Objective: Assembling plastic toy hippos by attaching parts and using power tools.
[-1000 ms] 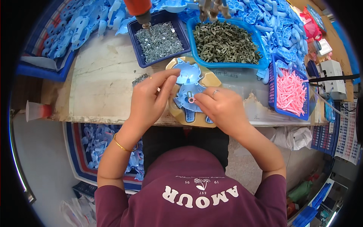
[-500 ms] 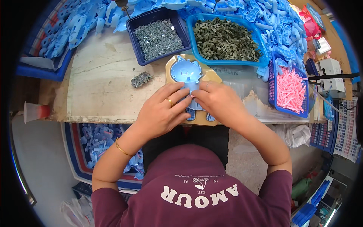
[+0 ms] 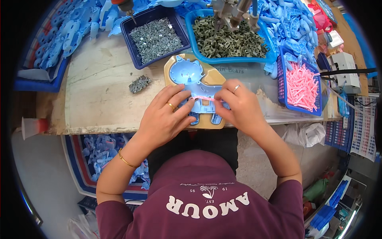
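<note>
A light blue, animal-shaped plastic shell [image 3: 186,73] lies hollow side up in a tan fixture [image 3: 215,76] at the table's front edge. Across its body stretches a thin pink plastic strip [image 3: 205,98]. My right hand [image 3: 241,106] pinches the strip's right end between thumb and fingers. At its left end, my left hand [image 3: 166,112] lies over the shell's left side, fingers spread, one fingertip against the strip. The tip of my left thumb is near the shell's lower leg part.
Behind the fixture stand a navy bin of small screws [image 3: 126,43] and a blue bin of dark metal clips [image 3: 223,60]. A basket of pink strips [image 3: 281,85] is at right. A screw pile [image 3: 139,84] lies left. Tool heads [image 3: 234,14] hang above; blue shells [image 3: 284,28] heap behind.
My right hand has moved right, away from my left, and the pink strip now shows between them. The whole view has shifted slightly, bringing more of the overhead metal tool into sight.
</note>
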The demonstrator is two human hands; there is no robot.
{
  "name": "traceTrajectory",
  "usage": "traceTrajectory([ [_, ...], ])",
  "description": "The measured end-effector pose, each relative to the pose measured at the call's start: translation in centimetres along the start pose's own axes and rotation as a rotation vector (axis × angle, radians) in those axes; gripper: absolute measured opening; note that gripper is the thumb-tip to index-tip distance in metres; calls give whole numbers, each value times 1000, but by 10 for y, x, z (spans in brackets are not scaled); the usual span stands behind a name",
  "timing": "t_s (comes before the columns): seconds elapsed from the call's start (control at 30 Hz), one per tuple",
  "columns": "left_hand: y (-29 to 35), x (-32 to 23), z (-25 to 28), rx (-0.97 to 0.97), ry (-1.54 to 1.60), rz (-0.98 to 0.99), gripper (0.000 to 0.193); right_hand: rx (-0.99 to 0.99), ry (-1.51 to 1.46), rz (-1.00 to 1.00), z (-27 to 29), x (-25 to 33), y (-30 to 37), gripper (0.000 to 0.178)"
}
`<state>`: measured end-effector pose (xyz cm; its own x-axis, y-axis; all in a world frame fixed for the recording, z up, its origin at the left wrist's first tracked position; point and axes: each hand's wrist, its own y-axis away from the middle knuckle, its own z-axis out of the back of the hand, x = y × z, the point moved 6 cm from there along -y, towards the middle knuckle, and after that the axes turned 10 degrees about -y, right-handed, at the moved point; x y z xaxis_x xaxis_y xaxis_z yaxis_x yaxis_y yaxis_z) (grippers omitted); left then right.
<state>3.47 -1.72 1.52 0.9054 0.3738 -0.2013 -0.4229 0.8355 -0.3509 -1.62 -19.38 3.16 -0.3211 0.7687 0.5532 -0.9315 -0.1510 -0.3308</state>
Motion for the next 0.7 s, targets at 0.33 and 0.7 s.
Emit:
traceTrajectory([
  [0.33,0,1,4,-34,-7,4,44,184,48,-18,3,-1,-13,16],
  [0.7,-21,94,42,-237,-280,261,14,-349,-497,289,75,119,-220,67],
])
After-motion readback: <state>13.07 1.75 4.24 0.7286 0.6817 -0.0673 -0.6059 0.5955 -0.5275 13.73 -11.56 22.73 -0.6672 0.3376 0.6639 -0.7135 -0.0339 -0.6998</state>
